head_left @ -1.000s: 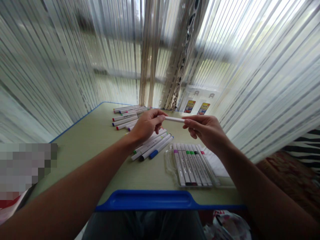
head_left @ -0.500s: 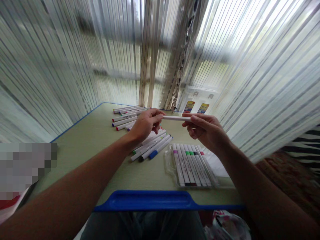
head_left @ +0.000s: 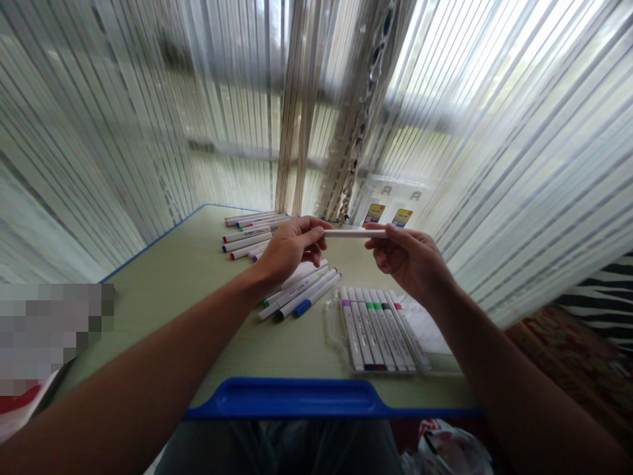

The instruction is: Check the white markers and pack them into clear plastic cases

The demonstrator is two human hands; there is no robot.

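From here I see the right hand (head_left: pixel 410 256) has slid outward, so it and the left hand (head_left: pixel 295 245) pinch the white marker (head_left: pixel 353 233) near opposite ends, baring more between.

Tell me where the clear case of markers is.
In the head view, the clear case lies right of centre on the table, right of the loose markers and beyond the right end of the blue trough.

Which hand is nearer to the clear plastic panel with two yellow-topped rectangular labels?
Right. The right hand appears just below the clear plastic panel, on its near side; the left hand is farther off, to the panel's left.
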